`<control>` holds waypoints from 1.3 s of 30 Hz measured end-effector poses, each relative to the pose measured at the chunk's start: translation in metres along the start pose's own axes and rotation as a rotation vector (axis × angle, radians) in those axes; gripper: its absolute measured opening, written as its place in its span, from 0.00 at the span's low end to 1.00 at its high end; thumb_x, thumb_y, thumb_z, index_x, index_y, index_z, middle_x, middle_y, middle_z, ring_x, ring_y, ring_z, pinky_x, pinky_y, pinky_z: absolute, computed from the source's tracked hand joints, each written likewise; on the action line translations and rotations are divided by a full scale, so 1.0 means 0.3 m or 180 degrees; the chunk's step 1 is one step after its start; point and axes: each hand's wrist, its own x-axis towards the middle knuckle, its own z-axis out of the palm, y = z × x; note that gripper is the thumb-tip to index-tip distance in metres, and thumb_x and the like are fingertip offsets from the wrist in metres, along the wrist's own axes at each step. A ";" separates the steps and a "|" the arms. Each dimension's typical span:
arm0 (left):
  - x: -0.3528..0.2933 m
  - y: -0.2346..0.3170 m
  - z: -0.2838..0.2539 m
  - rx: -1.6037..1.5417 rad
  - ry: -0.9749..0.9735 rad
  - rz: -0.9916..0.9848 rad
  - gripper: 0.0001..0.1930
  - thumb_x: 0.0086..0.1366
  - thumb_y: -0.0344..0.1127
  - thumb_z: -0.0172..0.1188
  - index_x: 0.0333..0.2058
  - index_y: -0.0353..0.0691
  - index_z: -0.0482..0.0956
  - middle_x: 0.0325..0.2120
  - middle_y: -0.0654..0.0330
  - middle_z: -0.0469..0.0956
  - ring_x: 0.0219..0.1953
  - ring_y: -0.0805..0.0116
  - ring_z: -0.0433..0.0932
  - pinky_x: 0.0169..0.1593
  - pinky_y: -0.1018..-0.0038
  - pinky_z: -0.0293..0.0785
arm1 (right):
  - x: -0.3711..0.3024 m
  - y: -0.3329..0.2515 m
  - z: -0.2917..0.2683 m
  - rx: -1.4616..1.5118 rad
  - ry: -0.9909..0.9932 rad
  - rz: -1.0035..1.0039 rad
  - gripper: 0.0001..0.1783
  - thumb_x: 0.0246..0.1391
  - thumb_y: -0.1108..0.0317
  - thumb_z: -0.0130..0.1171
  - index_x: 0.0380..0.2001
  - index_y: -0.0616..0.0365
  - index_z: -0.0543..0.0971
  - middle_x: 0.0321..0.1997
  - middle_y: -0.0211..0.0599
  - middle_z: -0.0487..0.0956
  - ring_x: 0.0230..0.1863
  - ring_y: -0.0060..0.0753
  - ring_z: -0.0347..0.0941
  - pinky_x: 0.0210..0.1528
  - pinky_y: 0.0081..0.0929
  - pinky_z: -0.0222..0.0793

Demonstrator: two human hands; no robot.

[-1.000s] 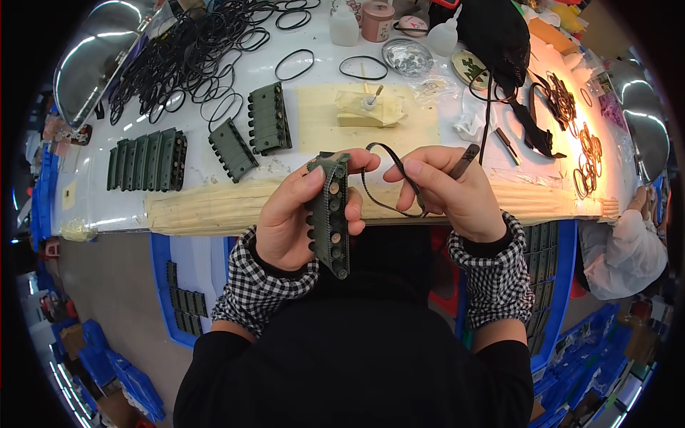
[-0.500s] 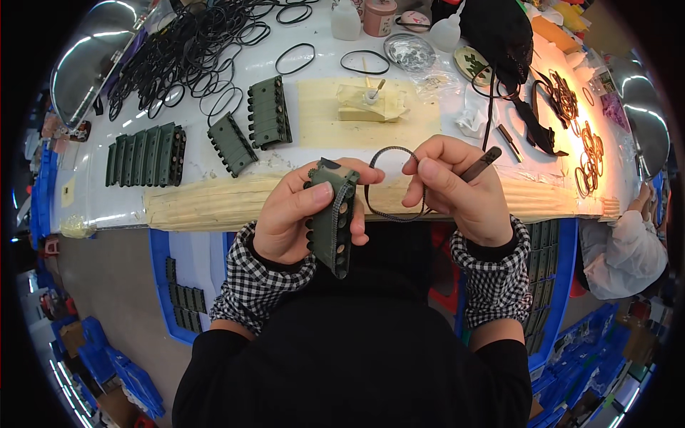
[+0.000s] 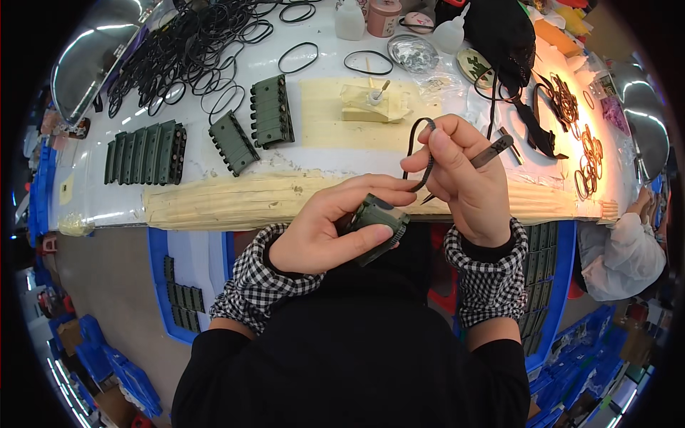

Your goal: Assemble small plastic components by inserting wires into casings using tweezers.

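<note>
Gripping w/ left hand a dark green ribbed plastic block, fingers wrapped over it, just below table edge. Pinching w/ right hand a black rubber band plus a slim dark tool, band looping up from block. Lying on white tabletop: row of green blocks at left, two more green blocks nr centre, pile of black bands upper left. Sitting at far edge: white squeeze bottle, pink round tub, clear bag of small metal parts. Showing under table: blue bins w/ green parts.
</note>
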 end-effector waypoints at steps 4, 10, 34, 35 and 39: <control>-0.009 0.043 -0.012 -0.0302 0.0142 -0.0245 0.19 0.62 0.30 0.55 0.50 0.25 0.73 0.53 0.45 0.69 0.36 0.63 0.80 0.43 0.71 0.79 | 0.012 0.014 -0.012 -0.0314 0.0398 -0.0322 0.10 0.61 0.64 0.57 0.36 0.61 0.74 0.28 0.34 0.80 0.19 0.09 0.62 0.21 0.09 0.56; -0.020 0.084 -0.047 -0.0293 0.0310 -0.0343 0.21 0.60 0.34 0.57 0.48 0.23 0.74 0.50 0.45 0.71 0.33 0.63 0.81 0.41 0.71 0.79 | -0.040 0.042 -0.021 -0.1302 0.0260 -0.0598 0.11 0.59 0.68 0.59 0.27 0.65 0.79 0.24 0.27 0.76 0.23 0.13 0.68 0.25 0.12 0.60; -0.020 0.033 -0.035 -0.0982 0.0973 -0.0656 0.22 0.71 0.39 0.44 0.55 0.27 0.66 0.52 0.48 0.71 0.38 0.69 0.77 0.44 0.73 0.75 | -0.035 0.104 0.042 0.0438 0.0303 0.0087 0.10 0.59 0.71 0.57 0.41 0.66 0.77 0.34 0.38 0.80 0.21 0.09 0.62 0.21 0.11 0.53; -0.020 0.036 -0.046 -0.1317 0.1123 -0.0732 0.24 0.72 0.42 0.42 0.57 0.27 0.64 0.52 0.47 0.71 0.39 0.69 0.77 0.45 0.73 0.75 | -0.036 0.101 0.039 0.0458 0.0290 0.0080 0.10 0.59 0.71 0.57 0.41 0.66 0.77 0.34 0.39 0.80 0.21 0.09 0.62 0.21 0.11 0.53; -0.029 0.030 -0.055 -0.3417 0.1357 -0.0576 0.28 0.74 0.45 0.31 0.63 0.27 0.53 0.59 0.41 0.62 0.55 0.58 0.71 0.63 0.53 0.63 | -0.031 0.086 0.037 0.0598 0.0289 0.0102 0.10 0.60 0.71 0.57 0.40 0.66 0.77 0.35 0.40 0.80 0.21 0.10 0.62 0.21 0.10 0.53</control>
